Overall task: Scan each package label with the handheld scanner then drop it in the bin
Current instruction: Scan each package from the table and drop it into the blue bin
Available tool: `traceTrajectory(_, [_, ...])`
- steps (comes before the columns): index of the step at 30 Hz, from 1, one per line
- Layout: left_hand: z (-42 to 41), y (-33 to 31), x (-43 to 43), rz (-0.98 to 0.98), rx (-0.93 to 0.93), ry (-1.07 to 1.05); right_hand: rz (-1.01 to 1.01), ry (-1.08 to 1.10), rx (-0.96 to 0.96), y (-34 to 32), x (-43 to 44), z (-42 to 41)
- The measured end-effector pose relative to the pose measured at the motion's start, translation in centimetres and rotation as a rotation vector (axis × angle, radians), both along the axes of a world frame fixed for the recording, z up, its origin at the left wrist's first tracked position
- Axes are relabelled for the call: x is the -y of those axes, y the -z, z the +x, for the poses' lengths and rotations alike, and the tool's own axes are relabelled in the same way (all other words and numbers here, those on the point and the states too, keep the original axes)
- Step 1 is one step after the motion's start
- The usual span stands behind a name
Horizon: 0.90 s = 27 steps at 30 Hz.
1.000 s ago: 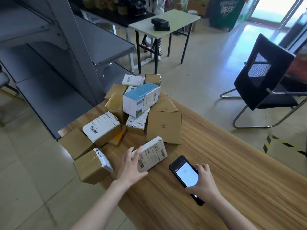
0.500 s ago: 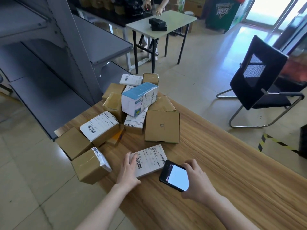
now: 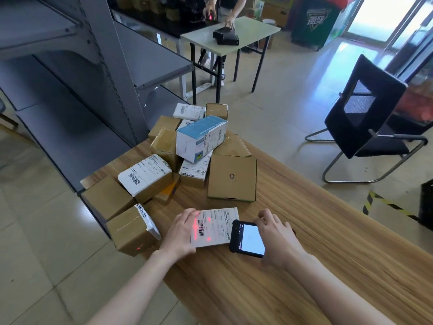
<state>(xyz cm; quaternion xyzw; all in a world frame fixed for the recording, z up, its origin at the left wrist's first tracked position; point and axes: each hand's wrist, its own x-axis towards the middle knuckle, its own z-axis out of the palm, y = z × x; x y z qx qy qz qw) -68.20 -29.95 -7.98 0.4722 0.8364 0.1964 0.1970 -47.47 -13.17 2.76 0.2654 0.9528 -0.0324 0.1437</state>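
Note:
A package with a white shipping label lies flat, label up, near the front edge of the wooden table. My left hand rests on its left side and steadies it. My right hand grips a black handheld scanner with a lit white screen, just right of the package. Red scan light falls on the label's barcode and on my left fingers. No bin is identifiable in view.
A heap of several cardboard boxes and a blue-and-white box fills the table's left end. Grey metal shelving stands to the left, a black chair to the right. Another person stands at a small table beyond.
The package went from tilted on its edge to flat with the label up. My right hand brought the scanner leftward to it, and red scan light now shows on the label.

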Motion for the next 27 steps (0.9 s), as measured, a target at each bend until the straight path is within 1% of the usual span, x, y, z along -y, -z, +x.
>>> traceTrajectory(10, [1.0,-1.6,0.0,0.025,-0.049,0.063,0.067,0.019,0.014,-1.0,0.7,2.1])
traceTrajectory(14, [3.0,-2.4,-0.1,0.027,-0.058,0.091,0.032,0.102,-0.033,-1.1,0.9,5.5])
traceTrajectory(17, [5.8,-3.2,-0.5,0.034,-0.039,0.11,-0.084,0.243,-0.127,-1.0,1.3,9.2])
traceTrajectory(22, [12.7,-4.2,-1.8,0.024,-0.045,0.209,-0.402,0.667,-0.394,0.0,3.2,19.3])
traceTrajectory(24, [16.5,-4.8,-3.0,0.028,-0.049,0.267,-0.436,0.792,-0.483,0.6,4.0,24.7])
traceTrajectory(27, [23.3,-5.4,-5.1,0.027,-0.053,0.379,-0.417,0.959,-0.566,1.2,5.7,33.3])
